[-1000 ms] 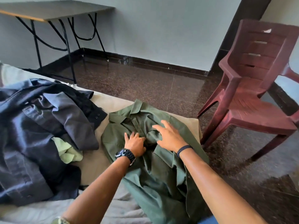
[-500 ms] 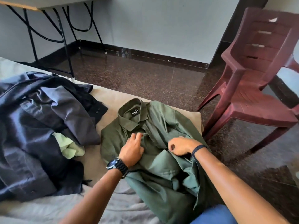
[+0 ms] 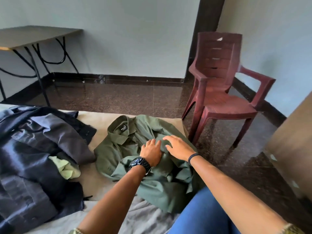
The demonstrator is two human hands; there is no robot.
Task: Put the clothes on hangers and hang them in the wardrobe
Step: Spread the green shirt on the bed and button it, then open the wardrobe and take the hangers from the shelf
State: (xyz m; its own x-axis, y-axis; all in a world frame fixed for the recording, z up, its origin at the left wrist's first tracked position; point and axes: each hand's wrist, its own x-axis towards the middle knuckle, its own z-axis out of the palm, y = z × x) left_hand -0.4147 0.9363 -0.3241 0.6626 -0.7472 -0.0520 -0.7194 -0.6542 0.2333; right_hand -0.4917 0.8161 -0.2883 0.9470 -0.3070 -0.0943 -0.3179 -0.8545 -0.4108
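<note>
A green shirt (image 3: pixel 118 149) lies rumpled on the bed (image 3: pixel 94 181), collar and label toward the far edge. My left hand (image 3: pixel 151 153), with a black watch at the wrist, rests flat on the shirt's front. My right hand (image 3: pixel 179 146) lies beside it with fingers spread, touching the cloth near the right shoulder. A pile of dark blue clothes (image 3: pixel 33 157) covers the bed's left side, with a pale green garment (image 3: pixel 67 169) poking out from under it. No hanger or wardrobe is in view.
A maroon plastic chair (image 3: pixel 224 98) stands on the dark polished floor just beyond the bed's right corner. A folding table (image 3: pixel 33 36) with black legs is at the back left. A brown panel (image 3: pixel 293 149) rises at the right edge. My blue-clad knee (image 3: pixel 207 215) is at the bottom.
My right hand has uncurled from a fist and spread over the shirt. My left hand has shifted slightly right on the shirt front. The camera has tilted up.
</note>
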